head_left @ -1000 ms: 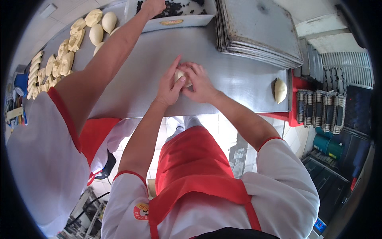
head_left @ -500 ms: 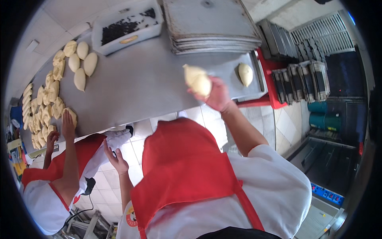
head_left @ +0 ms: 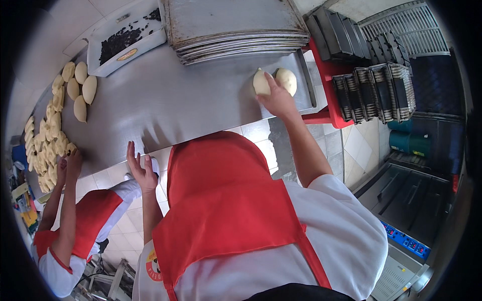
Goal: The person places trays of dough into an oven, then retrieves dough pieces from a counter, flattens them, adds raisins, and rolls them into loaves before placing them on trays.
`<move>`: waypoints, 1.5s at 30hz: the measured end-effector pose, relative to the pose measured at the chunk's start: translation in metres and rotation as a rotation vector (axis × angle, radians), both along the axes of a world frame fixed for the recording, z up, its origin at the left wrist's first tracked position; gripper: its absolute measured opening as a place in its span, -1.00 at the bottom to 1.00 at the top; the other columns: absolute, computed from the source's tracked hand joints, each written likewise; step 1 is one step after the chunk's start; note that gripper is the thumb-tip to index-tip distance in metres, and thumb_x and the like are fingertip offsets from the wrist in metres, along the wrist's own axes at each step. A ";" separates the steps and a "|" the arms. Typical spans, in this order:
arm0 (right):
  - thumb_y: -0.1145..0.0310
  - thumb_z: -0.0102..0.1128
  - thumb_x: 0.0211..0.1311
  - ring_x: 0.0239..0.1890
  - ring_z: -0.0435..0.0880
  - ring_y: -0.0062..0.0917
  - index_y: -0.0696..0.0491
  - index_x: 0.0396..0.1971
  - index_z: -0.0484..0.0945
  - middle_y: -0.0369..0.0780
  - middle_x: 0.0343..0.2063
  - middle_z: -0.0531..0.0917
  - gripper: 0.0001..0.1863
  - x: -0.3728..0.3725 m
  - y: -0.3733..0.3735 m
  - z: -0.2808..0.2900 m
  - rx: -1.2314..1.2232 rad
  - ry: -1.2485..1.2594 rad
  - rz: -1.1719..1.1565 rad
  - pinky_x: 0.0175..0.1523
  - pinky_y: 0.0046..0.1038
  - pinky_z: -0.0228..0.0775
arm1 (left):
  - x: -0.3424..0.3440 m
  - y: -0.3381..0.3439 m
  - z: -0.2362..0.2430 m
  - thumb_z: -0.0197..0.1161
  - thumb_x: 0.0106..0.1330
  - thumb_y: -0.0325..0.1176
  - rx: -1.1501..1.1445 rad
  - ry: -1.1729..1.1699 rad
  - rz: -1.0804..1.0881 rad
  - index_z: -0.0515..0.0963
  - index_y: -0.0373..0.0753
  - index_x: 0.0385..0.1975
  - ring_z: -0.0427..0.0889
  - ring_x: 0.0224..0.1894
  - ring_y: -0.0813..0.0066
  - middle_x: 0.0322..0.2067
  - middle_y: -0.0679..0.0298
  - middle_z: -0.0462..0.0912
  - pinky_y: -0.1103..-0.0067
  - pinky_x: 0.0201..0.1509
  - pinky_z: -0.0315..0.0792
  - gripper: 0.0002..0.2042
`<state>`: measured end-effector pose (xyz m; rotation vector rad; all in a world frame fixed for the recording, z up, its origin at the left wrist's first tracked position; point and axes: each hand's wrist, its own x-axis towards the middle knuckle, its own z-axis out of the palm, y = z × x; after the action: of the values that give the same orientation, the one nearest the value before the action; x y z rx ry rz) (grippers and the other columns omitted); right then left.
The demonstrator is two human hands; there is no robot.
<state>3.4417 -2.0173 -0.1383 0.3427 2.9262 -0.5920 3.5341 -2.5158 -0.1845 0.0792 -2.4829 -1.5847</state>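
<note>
Near the right end of the steel table, my right hand is closed on a smooth, pale dough piece with a pointed tip. Just right of it sits another rounded dough piece on the tabletop, very close to my fingers. My left hand is raised by the table's front edge, fingers spread and holding nothing. Several smooth dough pieces lie in a group at the table's left, beside many shaped, folded ones.
A white bin with dark pieces inside and a stack of metal trays stand along the table's back. At left a co-worker's hands work over the dough. Loaf pans rest on a red stand at right.
My right hand has carried its dough piece rightward, down beside the other one. My left hand has risen toward the table edge. The view has shifted, and the co-worker's hands have come together.
</note>
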 end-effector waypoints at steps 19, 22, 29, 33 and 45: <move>0.38 0.55 0.17 0.19 0.57 -0.04 0.05 0.06 0.68 -0.01 0.14 0.52 -0.56 -0.037 -0.129 0.053 -0.016 0.255 0.263 0.27 -0.12 0.46 | -0.184 -0.174 0.064 0.36 0.35 -0.33 -0.540 0.113 0.295 0.62 -0.16 0.17 0.46 0.40 -0.05 0.32 0.07 0.52 0.21 0.46 0.39 -0.62; 0.46 0.53 0.18 0.15 0.61 -0.12 0.06 0.06 0.67 -0.02 0.17 0.53 -0.58 -0.077 -0.243 0.065 -0.202 0.224 0.335 0.16 -0.18 0.53 | -0.295 -0.280 0.045 0.24 0.33 -0.39 -0.532 0.022 0.534 0.62 -0.12 0.20 0.46 0.38 -0.04 0.29 0.01 0.53 0.19 0.44 0.39 -0.59; 0.45 0.55 0.13 0.03 0.66 -0.19 0.07 0.07 0.68 -0.02 0.21 0.52 -0.55 -0.090 -0.354 0.083 -0.301 0.093 0.416 0.12 -0.18 0.57 | -0.440 -0.414 0.018 0.29 0.23 -0.42 -1.031 -0.437 0.412 0.39 0.12 0.47 0.34 0.46 -0.18 0.45 -0.03 0.35 0.14 0.46 0.39 -0.29; 0.48 0.53 0.15 -0.02 0.70 -0.22 0.09 0.04 0.69 -0.03 0.12 0.60 -0.58 -0.079 -0.356 0.073 -0.276 0.068 0.299 -0.02 -0.24 0.63 | -0.476 -0.437 0.004 0.24 0.29 -0.39 -0.962 -0.533 0.400 0.52 0.04 0.35 0.45 0.42 -0.05 0.38 -0.03 0.48 0.17 0.34 0.50 -0.45; 0.24 0.31 0.45 0.33 0.51 -0.19 0.16 0.36 0.45 0.02 0.32 0.51 -0.43 -0.187 -0.458 0.116 -0.899 0.352 0.479 0.38 -0.19 0.40 | -0.340 -0.294 0.157 0.23 0.02 -0.50 0.920 -0.294 -0.134 0.50 -0.34 0.19 0.68 -0.02 0.29 -0.01 0.09 0.63 0.45 0.14 0.61 -0.41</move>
<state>3.2545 -2.4750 -0.0221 -0.5889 2.4895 -1.8600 3.1936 -2.8094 -0.0277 0.2916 -1.7208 -2.8000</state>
